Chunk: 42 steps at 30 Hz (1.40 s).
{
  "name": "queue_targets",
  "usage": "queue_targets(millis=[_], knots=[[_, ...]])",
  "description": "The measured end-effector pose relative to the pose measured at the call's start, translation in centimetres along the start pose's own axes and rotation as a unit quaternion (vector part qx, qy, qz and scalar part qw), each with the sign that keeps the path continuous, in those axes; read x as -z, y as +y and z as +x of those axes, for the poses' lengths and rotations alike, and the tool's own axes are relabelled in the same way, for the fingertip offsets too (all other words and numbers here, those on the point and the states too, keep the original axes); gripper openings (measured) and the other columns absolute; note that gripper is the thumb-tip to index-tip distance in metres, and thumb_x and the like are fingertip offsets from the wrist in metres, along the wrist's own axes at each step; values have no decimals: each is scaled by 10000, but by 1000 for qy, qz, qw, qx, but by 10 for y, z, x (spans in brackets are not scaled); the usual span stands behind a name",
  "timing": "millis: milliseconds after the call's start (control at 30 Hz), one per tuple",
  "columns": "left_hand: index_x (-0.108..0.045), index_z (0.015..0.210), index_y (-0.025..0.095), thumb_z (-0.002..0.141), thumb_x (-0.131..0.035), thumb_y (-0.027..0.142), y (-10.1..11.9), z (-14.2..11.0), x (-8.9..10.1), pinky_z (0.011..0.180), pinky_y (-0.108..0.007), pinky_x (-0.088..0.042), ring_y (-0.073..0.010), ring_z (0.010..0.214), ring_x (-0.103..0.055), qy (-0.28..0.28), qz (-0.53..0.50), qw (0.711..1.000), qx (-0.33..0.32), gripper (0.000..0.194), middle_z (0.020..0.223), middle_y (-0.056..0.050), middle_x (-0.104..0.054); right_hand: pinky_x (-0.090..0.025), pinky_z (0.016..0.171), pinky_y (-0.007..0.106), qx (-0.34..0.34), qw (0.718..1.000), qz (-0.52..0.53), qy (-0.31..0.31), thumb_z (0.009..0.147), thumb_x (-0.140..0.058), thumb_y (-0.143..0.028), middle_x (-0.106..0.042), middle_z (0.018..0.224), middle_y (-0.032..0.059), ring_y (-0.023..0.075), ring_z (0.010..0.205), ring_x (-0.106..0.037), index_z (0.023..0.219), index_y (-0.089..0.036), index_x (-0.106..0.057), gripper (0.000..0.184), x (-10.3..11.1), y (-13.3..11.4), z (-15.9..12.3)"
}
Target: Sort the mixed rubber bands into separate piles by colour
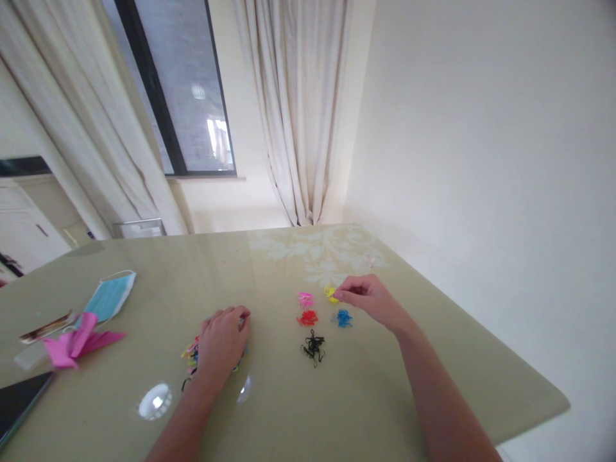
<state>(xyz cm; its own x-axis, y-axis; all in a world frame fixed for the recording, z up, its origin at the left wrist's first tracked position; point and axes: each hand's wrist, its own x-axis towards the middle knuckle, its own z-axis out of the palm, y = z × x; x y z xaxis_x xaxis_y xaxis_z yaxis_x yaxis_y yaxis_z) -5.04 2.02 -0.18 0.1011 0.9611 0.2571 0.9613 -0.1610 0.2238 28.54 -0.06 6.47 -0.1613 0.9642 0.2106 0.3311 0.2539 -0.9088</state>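
Fingers [347,296] pressed together at yellow pile [328,292]

The right hand [369,298] meets that pile's right side; whether it pinches a loop cannot be told. Pink pile [305,299], red pile [307,318], blue pile [343,318] and black pile [314,348] lie near. The left hand [222,340] curls over a mixed pile [192,350], its fingertip grip unclear. Worktop [289,410] spreads between both hands and rightward to a slanting edge beside the wall [505,160]

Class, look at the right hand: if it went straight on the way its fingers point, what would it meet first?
The right hand would likely meet the small, loose heap of yellow bands first, just ahead, though its height is hard to judge.
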Motion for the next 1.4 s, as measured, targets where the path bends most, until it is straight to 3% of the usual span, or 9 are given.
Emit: queue_targets(millis=[133, 300, 533, 733, 900, 1133, 1200, 1300, 1400], knots=[[-749, 979, 219, 938, -475, 273, -3, 2, -2, 921, -441, -499, -321, 1009, -702, 24, -43, 999, -5, 282, 1060, -110, -782, -360, 530, 263, -35, 984, -171, -30, 769, -767, -336, -658, 544, 3, 145, 533, -531, 623, -192, -791, 206, 8, 25, 5], [-739, 922, 220, 901, -527, 349, -1, 6, 0, 810, -387, -543, -262, 831, -735, 28, -199, 979, 37, 249, 911, -73, -793, -366, 530, 278, -68, 973, -220, -20, 698, -776, -219, -672, 521, 6, 159, 517, -573, 547, -212, -761, 152, 6, 49, 7], [-757, 886, 198, 757, -706, 503, 26, 2, 3, 814, -347, -591, -239, 857, -759, -38, -511, 857, 53, 335, 912, -74, -822, -280, 480, 272, -49, 972, -226, 33, 613, -892, -226, -604, 469, -1, 131, 464, -492, 475, -225, -674, 258, 7, 54, 6], [-774, 928, 188, 743, -794, 495, 44, -9, 9, 845, -320, -577, -222, 901, -748, -105, -596, 793, 66, 358, 950, -80, -822, -360, 577, 282, 64, 984, -169, 10, 870, -767, -448, -671, 704, 15, 151, 615, -522, 766, -214, -765, 256, -56, 10, 2], [-777, 901, 183, 731, -824, 487, 48, -12, 9, 800, -302, -562, -211, 858, -731, -133, -612, 778, 47, 351, 907, -71, -807, -379, 613, 277, 91, 990, -108, -23, 923, -725, -405, -655, 731, 8, 149, 655, -535, 868, -202, -784, 218, -96, -1, -4], [-759, 913, 175, 786, -778, 496, 49, -11, 11, 777, -301, -547, -210, 845, -717, -150, -587, 795, 16, 346, 906, -71, -796, -347, 558, 268, 52, 998, -20, 19, 886, -743, -435, -616, 658, -8, 122, 572, -456, 813, -183, -774, 264, -94, 11, 0], [-767, 921, 187, 838, -720, 474, 42, -9, 11, 800, -325, -545, -219, 850, -711, -135, -522, 842, -22, 302, 914, -72, -796, -357, 550, 268, 37, 999, 15, 23, 862, -760, -462, -637, 671, 2, 123, 571, -474, 811, -179, -777, 287, -89, 11, 2], [-779, 949, 213, 915, -610, 347, 23, -4, 8, 931, -401, -505, -263, 983, -687, -43, -297, 953, -39, 218, 1002, -82, -781, -428, 587, 283, 18, 997, 72, 26, 811, -807, -487, -700, 713, 28, 148, 613, -562, 818, -185, -796, 302, -76, 6, 4], [-765, 1105, 226, 930, -570, 270, 3, -2, 2, 1016, -477, -440, -325, 1174, -614, -18, -76, 997, 13, 266, 1187, -115, -726, -483, 645, 299, 11, 993, 110, 50, 771, -850, -465, -733, 730, 31, 170, 669, -626, 788, -204, -803, 266, -61, 0, 5]])
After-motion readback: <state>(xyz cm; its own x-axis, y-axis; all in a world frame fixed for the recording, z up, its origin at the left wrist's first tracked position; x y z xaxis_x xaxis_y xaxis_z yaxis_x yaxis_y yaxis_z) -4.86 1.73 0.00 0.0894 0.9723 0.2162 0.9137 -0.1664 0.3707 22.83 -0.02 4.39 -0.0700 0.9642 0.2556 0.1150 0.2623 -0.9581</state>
